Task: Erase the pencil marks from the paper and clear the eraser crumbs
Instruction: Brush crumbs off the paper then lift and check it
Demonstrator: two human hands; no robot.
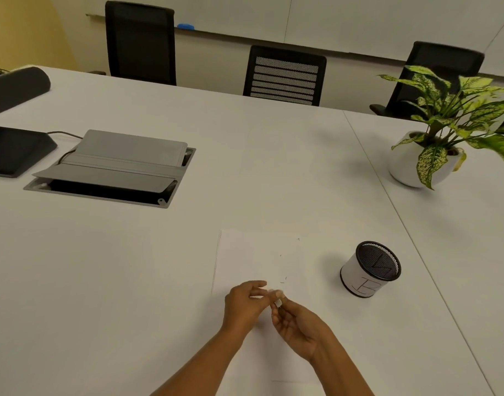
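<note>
Nearest the person, both hands meet over the near half of the paper: the right hand pinches a small white eraser between thumb and fingertips, while the left hand hovers loosely curled, touching the eraser's tip but clamped on nothing. Just beyond the eraser, a few short pencil marks remain on the sheet — so erasing looks unfinished, and crumb-clearing is yet to come. Right of the paper stands a mesh pen cup.

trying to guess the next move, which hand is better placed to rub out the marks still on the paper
Right. The right hand pinches a small white piece, probably the eraser, just below the faint marks on the paper. The left hand looks empty and suits steadying the sheet.
</note>
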